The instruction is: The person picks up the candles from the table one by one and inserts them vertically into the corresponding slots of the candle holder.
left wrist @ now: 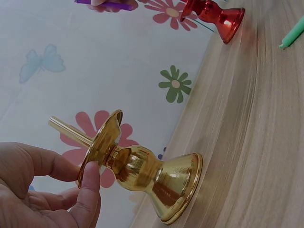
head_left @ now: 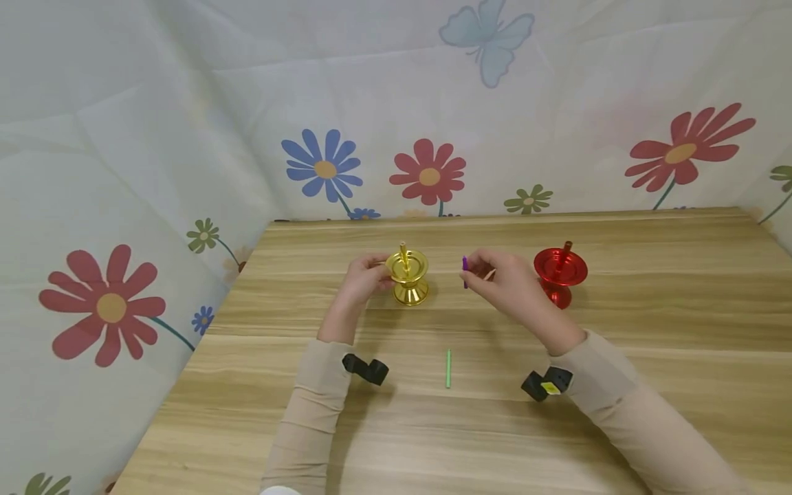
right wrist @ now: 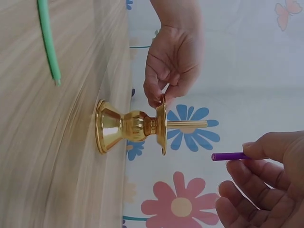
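A gold candle holder with a round dish and an upright tube stands on the table. My left hand pinches the rim of its dish between thumb and fingers, as the left wrist view shows closely. To the right of the holder, my right hand pinches a thin purple candle between thumb and forefinger, apart from the gold tube. Its other fingers are loosely bent. On the table nearer to me lies a slim green candle. A red candle holder stands beyond my right wrist, its base partly hidden.
The wooden table reaches back to a white cloth backdrop printed with flowers and a butterfly. Black wrist cameras sit on both sleeves.
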The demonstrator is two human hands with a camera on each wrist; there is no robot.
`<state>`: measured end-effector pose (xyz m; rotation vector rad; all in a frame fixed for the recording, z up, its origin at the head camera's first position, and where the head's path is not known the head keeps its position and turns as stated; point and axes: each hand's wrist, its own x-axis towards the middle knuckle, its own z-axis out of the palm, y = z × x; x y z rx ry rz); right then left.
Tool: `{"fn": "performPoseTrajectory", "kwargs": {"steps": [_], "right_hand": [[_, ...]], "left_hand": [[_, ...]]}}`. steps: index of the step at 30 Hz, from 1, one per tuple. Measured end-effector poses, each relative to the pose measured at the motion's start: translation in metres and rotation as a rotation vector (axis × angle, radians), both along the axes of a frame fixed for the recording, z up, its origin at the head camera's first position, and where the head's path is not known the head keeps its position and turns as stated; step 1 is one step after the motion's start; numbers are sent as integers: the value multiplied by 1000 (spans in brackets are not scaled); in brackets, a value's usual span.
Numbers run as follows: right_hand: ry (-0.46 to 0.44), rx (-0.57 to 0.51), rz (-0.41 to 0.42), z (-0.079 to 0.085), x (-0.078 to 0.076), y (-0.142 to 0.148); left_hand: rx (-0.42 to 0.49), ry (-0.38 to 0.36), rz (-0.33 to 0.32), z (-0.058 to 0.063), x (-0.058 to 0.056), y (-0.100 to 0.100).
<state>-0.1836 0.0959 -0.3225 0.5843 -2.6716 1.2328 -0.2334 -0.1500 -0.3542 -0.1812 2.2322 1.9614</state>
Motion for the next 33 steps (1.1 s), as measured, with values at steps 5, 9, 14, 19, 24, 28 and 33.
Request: {"fn": "performPoseTrajectory", "kwargs": {"steps": [5,9,14,19,24,28,33], "right_hand": [[-5,6,12,5,-2,-7],[7,4,21,8,-4,-13],[50,-5,45,9,-8,-20],[81,-12,67,11,-12,-27],[108,-2,76,14,-15,-32],[146,23,89,17,-18,-37],[192,57,107,19,-24,-44]], "left_hand": [[11,-2,2,0,-1,0],[19,-5,1,0,-2,1],[18,6,12,-2,-2,0],[42,40,-7,-5,-1,-4],[10,6,-7,1,2,0],[6,9,-13,1,2,1],[4,14,-1,0,0,1]]}}
